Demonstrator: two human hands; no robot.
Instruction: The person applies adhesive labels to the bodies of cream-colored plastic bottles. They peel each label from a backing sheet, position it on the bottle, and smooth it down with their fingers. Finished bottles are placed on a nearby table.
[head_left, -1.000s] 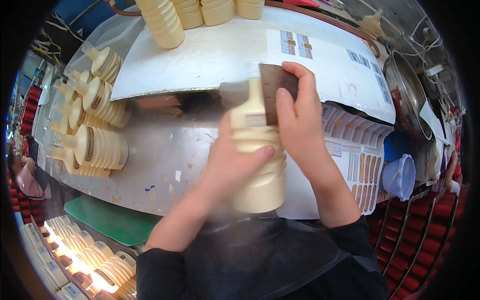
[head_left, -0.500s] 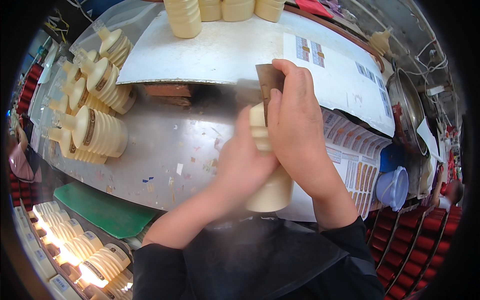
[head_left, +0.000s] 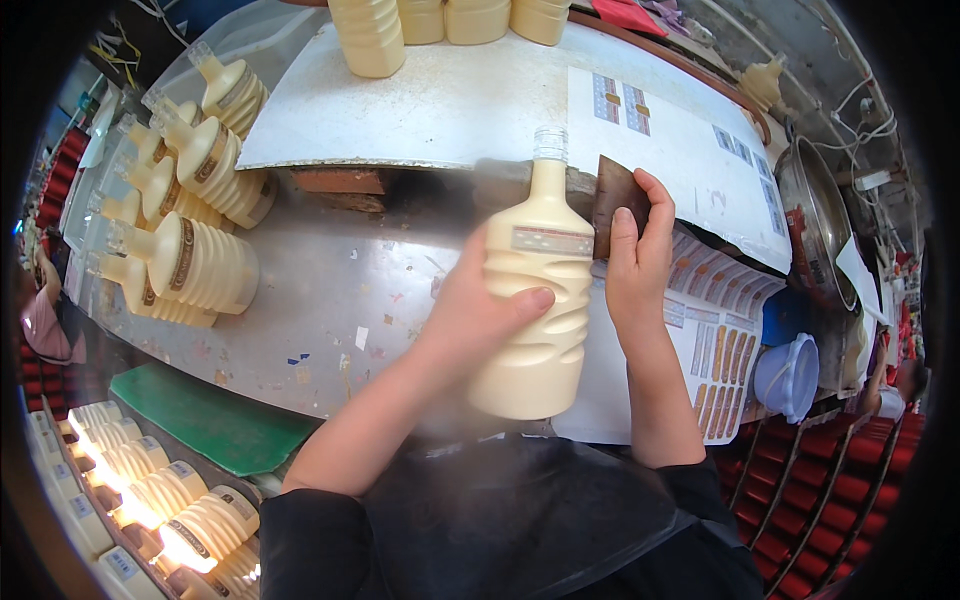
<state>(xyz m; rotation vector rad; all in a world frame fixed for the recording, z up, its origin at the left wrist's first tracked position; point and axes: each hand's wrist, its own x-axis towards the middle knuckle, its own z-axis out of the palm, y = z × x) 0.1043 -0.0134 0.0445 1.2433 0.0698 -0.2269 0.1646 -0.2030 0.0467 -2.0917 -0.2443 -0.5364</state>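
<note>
My left hand (head_left: 485,300) is wrapped round a cream-coloured bottle (head_left: 525,365) with wavy ridges and a clear threaded neck, its thumb lying across the front. A patterned strip label (head_left: 552,240) sits on the bottle's shoulder. Between the thumb and fingers of my right hand (head_left: 643,245) is a thin dark brown scraper-like piece (head_left: 612,205), its edge against or very close to the right end of the label. The bottle stands neck away from me over the near edge of the metal table.
Labelled cream bottles (head_left: 205,265) lean together at the left. More bottles (head_left: 365,40) stand on the white board (head_left: 450,110) at the back. Label sheets (head_left: 715,350) lie at the right, beside a light blue bucket (head_left: 787,375). Lower left are a green sheet (head_left: 210,415) and lit rows of bottles (head_left: 195,530).
The bottle has turned so its neck and strip label face up into view. My right hand has moved right and down with the brown piece, away from over the bottle.
</note>
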